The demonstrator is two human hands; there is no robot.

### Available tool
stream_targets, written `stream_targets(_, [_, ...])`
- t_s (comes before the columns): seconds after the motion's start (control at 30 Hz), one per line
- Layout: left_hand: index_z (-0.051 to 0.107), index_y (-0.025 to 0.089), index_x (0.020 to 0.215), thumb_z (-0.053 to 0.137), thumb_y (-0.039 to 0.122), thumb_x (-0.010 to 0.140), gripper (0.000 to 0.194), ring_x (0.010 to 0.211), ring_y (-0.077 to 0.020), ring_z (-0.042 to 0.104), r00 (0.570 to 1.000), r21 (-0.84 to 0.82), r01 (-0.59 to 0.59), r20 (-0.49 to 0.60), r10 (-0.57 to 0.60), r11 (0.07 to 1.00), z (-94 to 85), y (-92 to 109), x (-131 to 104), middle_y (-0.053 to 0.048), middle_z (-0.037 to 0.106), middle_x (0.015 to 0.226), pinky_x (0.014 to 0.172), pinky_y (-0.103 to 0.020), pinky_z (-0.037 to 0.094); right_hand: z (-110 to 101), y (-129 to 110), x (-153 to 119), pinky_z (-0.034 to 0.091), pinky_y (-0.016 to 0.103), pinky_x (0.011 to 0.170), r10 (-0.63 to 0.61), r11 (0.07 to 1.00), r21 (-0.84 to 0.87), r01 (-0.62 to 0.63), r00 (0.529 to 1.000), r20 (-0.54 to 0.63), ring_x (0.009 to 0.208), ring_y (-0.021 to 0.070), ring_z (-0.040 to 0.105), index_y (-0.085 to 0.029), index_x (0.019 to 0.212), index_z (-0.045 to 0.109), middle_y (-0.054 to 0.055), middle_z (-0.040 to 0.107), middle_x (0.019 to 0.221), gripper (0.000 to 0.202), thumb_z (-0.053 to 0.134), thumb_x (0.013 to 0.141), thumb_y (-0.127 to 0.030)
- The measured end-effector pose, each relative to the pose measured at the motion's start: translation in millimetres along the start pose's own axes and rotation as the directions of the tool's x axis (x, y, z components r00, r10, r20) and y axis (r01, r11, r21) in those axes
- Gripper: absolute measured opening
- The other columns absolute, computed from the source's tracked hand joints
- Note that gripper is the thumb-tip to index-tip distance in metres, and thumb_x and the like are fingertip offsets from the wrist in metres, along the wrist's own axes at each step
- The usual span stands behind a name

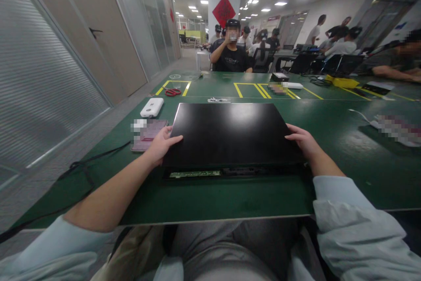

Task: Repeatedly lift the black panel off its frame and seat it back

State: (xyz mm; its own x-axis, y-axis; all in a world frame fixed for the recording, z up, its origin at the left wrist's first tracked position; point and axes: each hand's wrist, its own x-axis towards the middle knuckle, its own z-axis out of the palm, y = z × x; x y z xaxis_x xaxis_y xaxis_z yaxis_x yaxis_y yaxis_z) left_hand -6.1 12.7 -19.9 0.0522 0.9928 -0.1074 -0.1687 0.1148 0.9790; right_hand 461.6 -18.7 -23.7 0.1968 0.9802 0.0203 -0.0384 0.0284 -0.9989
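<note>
A flat black screen panel (230, 134) lies glossy side up before me, its near edge over the green table. Along that edge a strip of green circuit board (194, 174) shows beneath the dark face. My left hand (162, 144) grips the panel's left side, thumb on top and fingers at the edge. On the opposite side my right hand (301, 140) holds the right edge, thumb on the face and the other fingers around the side. The undersides of both grips are hidden by the panel.
Left of the panel lie a phone (146, 140) and a white power bank (152, 108); a black cable (98, 156) trails off the table (237, 202). Red scissors (173, 92) rest farther back. A person (232, 55) sits across, with others behind. Another device (397, 129) lies far right.
</note>
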Motion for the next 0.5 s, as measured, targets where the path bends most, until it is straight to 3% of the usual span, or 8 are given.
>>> stream_targets(0.17, [0.053, 0.021, 0.113, 0.083, 0.008, 0.061, 0.062, 0.080, -0.0226, 0.077, 0.999, -0.039, -0.018, -0.031, 0.017, 0.999, 4.4, 3.0, -3.9, -0.002, 0.079, 0.091, 0.079, -0.037, 0.063, 3.3, 0.6, -1.5, 0.045, 0.047, 0.109, -0.051, 0.998, -0.041, 0.053, 0.998, 0.039, 0.121, 0.0315, 0.065, -0.027, 0.101, 0.077, 0.000, 0.077, 0.112, 0.049, 0.073, 0.053, -0.015])
stream_targets(0.5, [0.056, 0.019, 0.111, 0.083, 0.009, 0.060, 0.058, 0.081, -0.0228, 0.077, 1.000, -0.044, -0.006, -0.017, 0.005, 0.999, 5.9, 5.9, -7.7, -0.003, 0.079, 0.091, 0.074, -0.033, 0.063, 0.7, -1.2, -2.8, 0.045, 0.048, 0.110, -0.066, 0.996, -0.063, 0.068, 0.998, 0.022, 0.124, 0.0333, 0.063, -0.026, 0.105, 0.077, 0.001, 0.077, 0.114, 0.047, 0.071, 0.058, -0.019])
